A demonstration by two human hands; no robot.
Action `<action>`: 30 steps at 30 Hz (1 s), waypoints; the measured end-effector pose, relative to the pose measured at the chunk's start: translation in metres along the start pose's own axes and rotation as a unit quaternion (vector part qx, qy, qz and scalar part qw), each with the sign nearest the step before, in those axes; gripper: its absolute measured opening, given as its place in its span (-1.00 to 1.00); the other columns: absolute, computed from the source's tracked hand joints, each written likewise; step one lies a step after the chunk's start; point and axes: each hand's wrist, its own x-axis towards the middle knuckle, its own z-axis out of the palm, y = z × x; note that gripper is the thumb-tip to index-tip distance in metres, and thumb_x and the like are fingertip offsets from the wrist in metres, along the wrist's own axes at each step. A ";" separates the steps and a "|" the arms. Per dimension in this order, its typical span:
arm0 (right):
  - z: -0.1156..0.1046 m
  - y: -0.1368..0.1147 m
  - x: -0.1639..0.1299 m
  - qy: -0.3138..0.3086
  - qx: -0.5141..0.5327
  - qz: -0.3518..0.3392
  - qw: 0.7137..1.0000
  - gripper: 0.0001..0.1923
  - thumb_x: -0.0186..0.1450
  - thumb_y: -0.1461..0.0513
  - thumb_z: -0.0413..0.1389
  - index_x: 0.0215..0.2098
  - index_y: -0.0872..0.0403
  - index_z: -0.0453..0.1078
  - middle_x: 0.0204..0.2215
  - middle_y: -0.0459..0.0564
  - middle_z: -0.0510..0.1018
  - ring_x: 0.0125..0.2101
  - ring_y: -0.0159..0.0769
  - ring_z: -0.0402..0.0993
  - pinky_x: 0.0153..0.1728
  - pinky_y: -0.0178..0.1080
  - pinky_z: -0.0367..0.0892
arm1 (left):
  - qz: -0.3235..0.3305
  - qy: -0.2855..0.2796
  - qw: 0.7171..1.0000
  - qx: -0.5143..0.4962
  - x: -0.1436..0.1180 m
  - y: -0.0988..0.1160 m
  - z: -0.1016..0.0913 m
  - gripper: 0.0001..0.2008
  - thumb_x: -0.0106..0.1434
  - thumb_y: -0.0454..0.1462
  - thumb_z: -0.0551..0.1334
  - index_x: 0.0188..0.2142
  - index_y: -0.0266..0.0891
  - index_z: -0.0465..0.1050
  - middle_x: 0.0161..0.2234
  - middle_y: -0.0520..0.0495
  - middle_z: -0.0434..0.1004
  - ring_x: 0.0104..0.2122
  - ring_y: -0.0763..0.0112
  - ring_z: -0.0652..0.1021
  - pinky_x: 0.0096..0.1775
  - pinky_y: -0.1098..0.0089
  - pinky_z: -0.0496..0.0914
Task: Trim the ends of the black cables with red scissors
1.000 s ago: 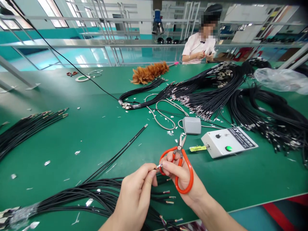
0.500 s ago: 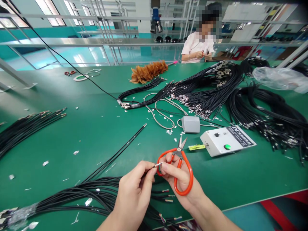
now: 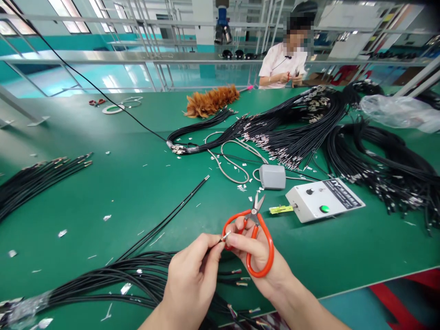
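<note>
My left hand [image 3: 190, 277] pinches a thin black cable near its end between thumb and fingers. Silvery foil or bare wire shows at the cable's tip [image 3: 224, 237], right by my right thumb. In my right hand [image 3: 263, 252] hang orange-handled scissors [image 3: 271, 247], looped over the fingers, blades parted and pointing away from me. The thumb and fingertips of that hand meet at the cable tip. Below my hands lies a bundle of black cables [image 3: 113, 275], wrapped in clear plastic at the left; several ends show coloured wires. Two cables [image 3: 175, 208] lie stretched out beyond it.
A control box [image 3: 326, 200] with a green button and yellow tab stands right, beside a grey block [image 3: 272, 177]. Black cable piles [image 3: 292, 128] fill the back right. A feather duster [image 3: 211, 101], tape roll [image 3: 113, 109] and foil scraps lie about. A co-worker [image 3: 283, 64] sits opposite.
Both hands keep their hold, with the right hand and scissors shifted very slightly left. The whole view has moved a little; the cable tip stays between my hands.
</note>
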 end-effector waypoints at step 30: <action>0.009 -0.002 0.002 0.040 -0.225 -0.221 0.948 -0.77 0.07 0.36 0.22 -0.50 0.03 0.21 -0.52 -0.16 0.49 -0.48 -0.37 0.42 -0.38 -0.29 0.35 | -0.256 -0.078 0.941 -0.207 0.009 0.009 0.001 -0.80 0.32 -0.19 0.14 -0.40 -0.24 0.38 -0.58 0.06 0.40 -0.67 0.59 0.23 -0.63 0.54 0.09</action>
